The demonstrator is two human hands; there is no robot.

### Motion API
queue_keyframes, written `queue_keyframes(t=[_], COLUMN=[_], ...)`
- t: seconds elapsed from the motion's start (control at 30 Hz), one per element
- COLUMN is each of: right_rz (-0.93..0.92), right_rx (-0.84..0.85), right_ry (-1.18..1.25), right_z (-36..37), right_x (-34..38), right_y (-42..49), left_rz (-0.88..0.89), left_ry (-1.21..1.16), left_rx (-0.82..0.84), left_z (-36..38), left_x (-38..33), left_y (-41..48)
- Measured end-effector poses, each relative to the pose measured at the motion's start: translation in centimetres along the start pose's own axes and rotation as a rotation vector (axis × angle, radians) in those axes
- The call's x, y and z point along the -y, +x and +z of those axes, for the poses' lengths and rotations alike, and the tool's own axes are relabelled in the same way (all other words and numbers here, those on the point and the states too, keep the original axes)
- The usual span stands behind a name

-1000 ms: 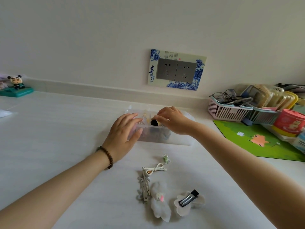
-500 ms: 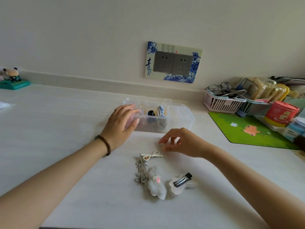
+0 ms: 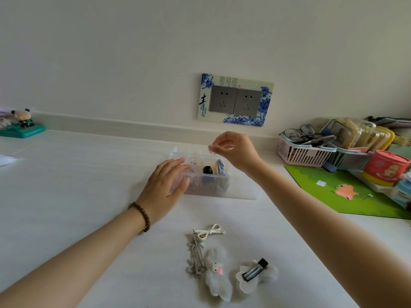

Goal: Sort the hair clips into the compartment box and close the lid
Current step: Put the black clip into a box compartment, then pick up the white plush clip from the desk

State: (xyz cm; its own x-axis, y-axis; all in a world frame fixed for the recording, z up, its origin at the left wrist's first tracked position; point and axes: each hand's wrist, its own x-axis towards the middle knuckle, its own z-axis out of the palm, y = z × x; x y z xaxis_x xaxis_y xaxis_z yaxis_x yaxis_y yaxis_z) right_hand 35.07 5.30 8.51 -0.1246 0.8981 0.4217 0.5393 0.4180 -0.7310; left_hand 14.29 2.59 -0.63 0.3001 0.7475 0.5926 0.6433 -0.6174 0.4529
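Note:
A clear compartment box (image 3: 241, 192) stands open on the white table, with a black clip (image 3: 207, 170) and a blue striped clip (image 3: 220, 166) among the things inside. My left hand (image 3: 165, 188) rests flat against the box's front left corner. My right hand (image 3: 233, 150) hovers just above the box, its fingertips pinched on a small pale clip (image 3: 212, 150) that is hard to make out. Nearer to me lie a white bow clip (image 3: 210, 231), a silver clip (image 3: 197, 257), a fluffy white bunny clip (image 3: 216, 275) and a white flower clip (image 3: 255, 274).
To the right are a pink basket (image 3: 300, 154) with glasses, a green mat (image 3: 347, 192) and a red canister (image 3: 385, 167). A panda figure (image 3: 22, 122) stands far left by the wall. A wall socket (image 3: 235, 100) is behind the box.
My right hand left the box, dropped to the table and took the small clip there, then rose above the box with it. My left hand stayed on the box.

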Motion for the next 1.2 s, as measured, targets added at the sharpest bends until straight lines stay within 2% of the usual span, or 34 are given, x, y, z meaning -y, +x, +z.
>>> queue_keyframes(t=[0.07, 0.13, 0.27, 0.37, 0.47, 0.53, 0.73, 0.97, 1.03, 1.1, 1.2], right_rz=[0.016, 0.018, -0.031, -0.005, 0.029, -0.008, -0.063, 0.092, 0.067, -0.02, -0.05], right_rx=[0.064, 0.058, 0.013, 0.24, 0.544, 0.635, 0.622, 0.447, 0.428, 0.468, 0.679], right_ry=[-0.113, -0.137, 0.04, 0.182, 0.095, 0.022, -0.036, -0.096, -0.142, -0.221, -0.218], right_z=[1.0, 1.3, 0.2, -0.4, -0.5, -0.3, 1.9, 1.8, 1.0, 0.1, -1.2], right_x=[-0.5, -1.0, -0.6, 0.1, 0.4, 0.7, 0.8, -1.0, -0.8, 0.0, 2.0], right_y=[0.5, 0.3, -2.1, -5.4, -8.7, -10.1, -11.4, -10.5, -10.6, -11.1, -12.2], left_rz=[0.007, 0.011, 0.016, 0.036, 0.028, 0.022, -0.004, 0.003, -0.001, -0.001, 0.002], left_ry=[-0.008, -0.007, -0.017, -0.015, -0.008, -0.006, -0.01, 0.001, -0.003, -0.004, 0.002], left_rx=[-0.004, -0.009, -0.015, -0.034, -0.039, -0.037, -0.012, -0.01, -0.009, -0.013, -0.019], left_z=[-0.1, -0.1, -0.1, -0.2, -0.3, -0.3, -0.6, -0.7, -0.7, -0.7, -0.7], left_x=[0.0, 0.0, 0.0, -0.3, -0.7, -0.8, -1.1, -1.3, -1.3, -1.3, -1.4], left_y=[0.0, 0.1, 0.2, 0.1, 0.1, 0.1, -0.2, -0.2, -0.2, -0.2, -0.3])
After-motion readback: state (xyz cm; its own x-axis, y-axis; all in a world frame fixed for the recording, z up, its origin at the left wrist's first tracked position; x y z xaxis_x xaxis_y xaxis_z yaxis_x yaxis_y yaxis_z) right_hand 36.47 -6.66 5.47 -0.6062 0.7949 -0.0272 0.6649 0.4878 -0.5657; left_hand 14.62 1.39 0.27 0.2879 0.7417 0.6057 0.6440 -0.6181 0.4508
